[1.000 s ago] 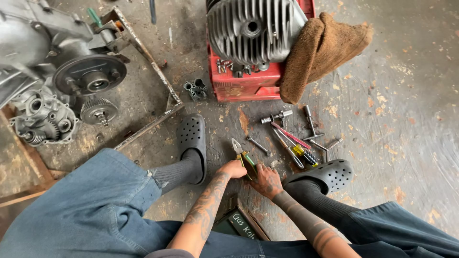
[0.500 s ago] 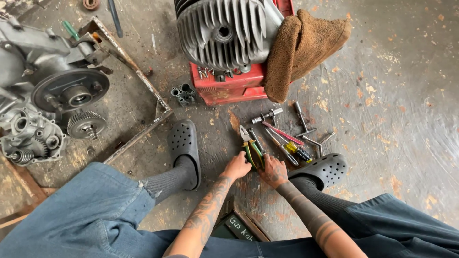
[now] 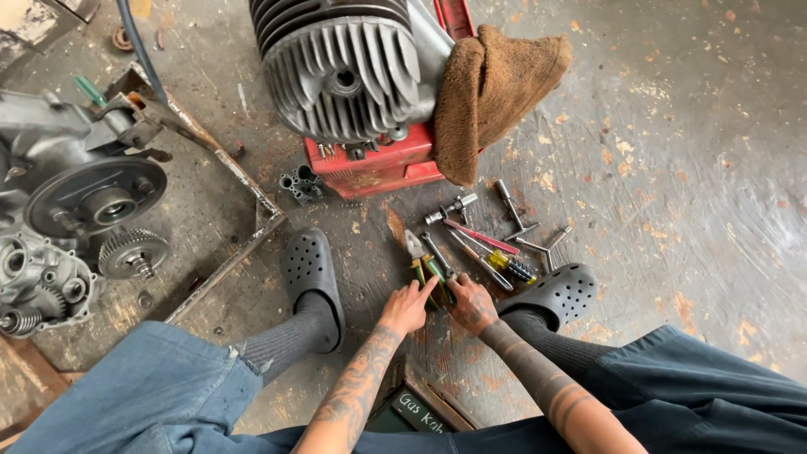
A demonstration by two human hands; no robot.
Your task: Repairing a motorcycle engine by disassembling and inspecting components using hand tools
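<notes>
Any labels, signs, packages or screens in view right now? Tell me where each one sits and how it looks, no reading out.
Dark board with pale handwritten lettering: bottom centre, on the floor between the person's legs, below the forearms; flat, rectangular, with a wooden edge, partly hidden.
Red metal box: under the finned engine cylinder; scuffed paint, no label visible.
No screens or packages visible.

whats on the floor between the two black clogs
In the head view, between the left black perforated clog and the right one lie green-handled pliers; both hands, left hand and right hand, rest on their handles.
</notes>
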